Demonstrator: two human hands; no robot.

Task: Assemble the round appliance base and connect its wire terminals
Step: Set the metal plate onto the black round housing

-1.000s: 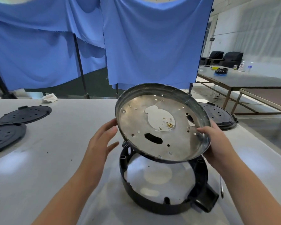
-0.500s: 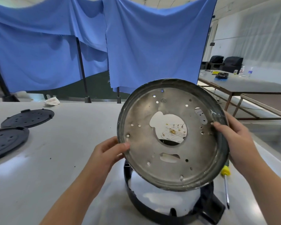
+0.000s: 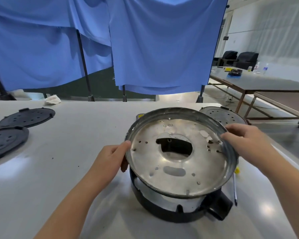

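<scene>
Metal base plate (image 3: 178, 163) sits tilted between our two hands, its shallow dished side facing up at us, with a large round cutout in the middle and small holes scattered across it. We hold it just above the black plastic base ring (image 3: 173, 213) standing on the grey table (image 3: 59, 169); the plate's near edge hangs low over the ring's rim, though we cannot tell whether they touch. Our left hand (image 3: 110, 157) grips the plate's left rim, thumb on top and fingers curled beneath. Our right hand (image 3: 243, 137) clasps the far right rim, fingers bent over the edge. Just right of the ring lies a screwdriver (image 3: 235, 187) with a yellow handle. Behind the plate rests a perforated black cover (image 3: 223, 115), and two more black perforated discs (image 3: 24, 118) lie well apart at the table's left. Blue cloth (image 3: 162, 49) hangs beyond the table.
</scene>
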